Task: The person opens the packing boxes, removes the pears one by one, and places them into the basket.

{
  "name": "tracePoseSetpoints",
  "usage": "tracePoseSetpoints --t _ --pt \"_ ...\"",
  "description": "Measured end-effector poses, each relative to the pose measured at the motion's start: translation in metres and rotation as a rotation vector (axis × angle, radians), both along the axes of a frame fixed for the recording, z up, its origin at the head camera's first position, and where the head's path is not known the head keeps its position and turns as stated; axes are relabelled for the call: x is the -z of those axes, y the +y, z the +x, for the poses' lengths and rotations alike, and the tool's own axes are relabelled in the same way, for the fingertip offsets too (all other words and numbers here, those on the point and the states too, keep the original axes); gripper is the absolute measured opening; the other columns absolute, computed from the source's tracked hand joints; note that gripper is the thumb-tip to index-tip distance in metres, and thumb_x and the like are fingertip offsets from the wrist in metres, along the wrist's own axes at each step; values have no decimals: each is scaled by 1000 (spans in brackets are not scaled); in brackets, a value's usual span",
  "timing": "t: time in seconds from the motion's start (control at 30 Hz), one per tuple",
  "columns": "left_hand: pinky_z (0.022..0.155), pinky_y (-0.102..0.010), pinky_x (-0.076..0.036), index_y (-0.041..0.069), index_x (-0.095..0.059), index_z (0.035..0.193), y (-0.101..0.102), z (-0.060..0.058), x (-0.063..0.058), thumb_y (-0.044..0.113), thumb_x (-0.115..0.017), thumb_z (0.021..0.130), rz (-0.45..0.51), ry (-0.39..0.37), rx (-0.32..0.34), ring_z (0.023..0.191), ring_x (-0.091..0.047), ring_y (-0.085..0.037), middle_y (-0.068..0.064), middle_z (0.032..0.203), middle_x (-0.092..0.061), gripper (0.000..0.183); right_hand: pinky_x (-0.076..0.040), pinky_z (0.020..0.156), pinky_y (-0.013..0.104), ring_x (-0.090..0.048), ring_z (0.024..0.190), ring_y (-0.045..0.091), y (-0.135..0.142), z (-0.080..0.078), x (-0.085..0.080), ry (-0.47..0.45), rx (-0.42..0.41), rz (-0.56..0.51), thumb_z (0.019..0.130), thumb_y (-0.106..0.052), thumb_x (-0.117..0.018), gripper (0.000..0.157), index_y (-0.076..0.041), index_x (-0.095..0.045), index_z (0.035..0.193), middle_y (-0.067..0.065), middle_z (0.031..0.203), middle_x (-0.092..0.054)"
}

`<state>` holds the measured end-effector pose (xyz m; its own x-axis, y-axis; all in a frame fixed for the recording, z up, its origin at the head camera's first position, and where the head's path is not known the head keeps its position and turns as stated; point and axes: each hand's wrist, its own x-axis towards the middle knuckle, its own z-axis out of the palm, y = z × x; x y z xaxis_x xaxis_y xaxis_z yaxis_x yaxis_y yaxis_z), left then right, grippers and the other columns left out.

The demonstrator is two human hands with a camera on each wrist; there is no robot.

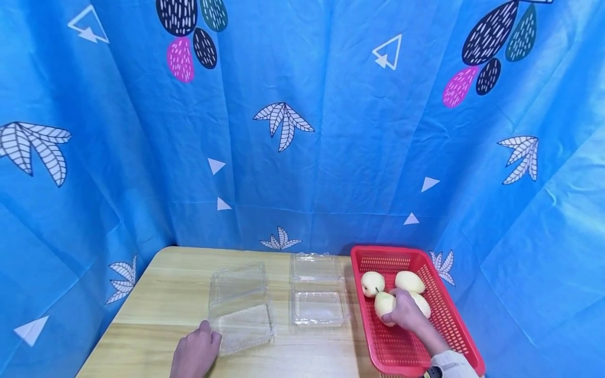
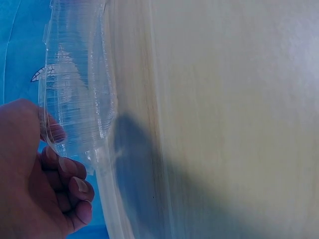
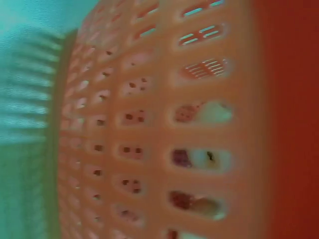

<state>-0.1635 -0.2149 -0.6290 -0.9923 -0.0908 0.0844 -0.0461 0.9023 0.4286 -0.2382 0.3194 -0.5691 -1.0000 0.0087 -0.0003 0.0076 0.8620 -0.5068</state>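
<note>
In the red basket (image 1: 452, 315), my right hand (image 1: 407, 312) grips a pale yellow pear (image 1: 384, 304) with a short dark stem. Other pears, one pear (image 1: 372, 283) among them, lie around it. The right wrist view is mostly filled by the slotted basket wall (image 3: 159, 134), and the hand is hidden there. On the left, a clear plastic clamshell box (image 1: 248, 325) lies unfolded on the table. Its near-left edge is pinched by my left hand (image 1: 195, 350); in the left wrist view the thumb shows through the plastic, with the fingers curled.
A second clear clamshell box (image 1: 317, 307) lies opened flat between the first one and the basket. All of this rests on a light wooden table (image 1: 156, 299). A blue patterned curtain (image 1: 302, 178) hangs behind the table and along both sides.
</note>
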Motion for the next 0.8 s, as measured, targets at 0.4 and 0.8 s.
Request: tracePoseSetpoints --t 0.4,0.8 --pt "45 -28 -27 10 -45 75 1 0 -3 15 -49 97 12 -27 -2 48 -37 -15 2 58 -38 23 -54 96 57 -66 106 38 6 2 8 -38 -7 6 59 -11 -93 74 15 -60 120 26 112 -68" --pt "41 -21 -23 13 -41 70 3 3 -3 10 -50 96 -4 72 18 45 -30 -9 6 56 -35 28 -55 95 58 -68 107 39 6 2 3 -71 -30 22 64 -15 -94 76 16 -59 124 27 113 -70"
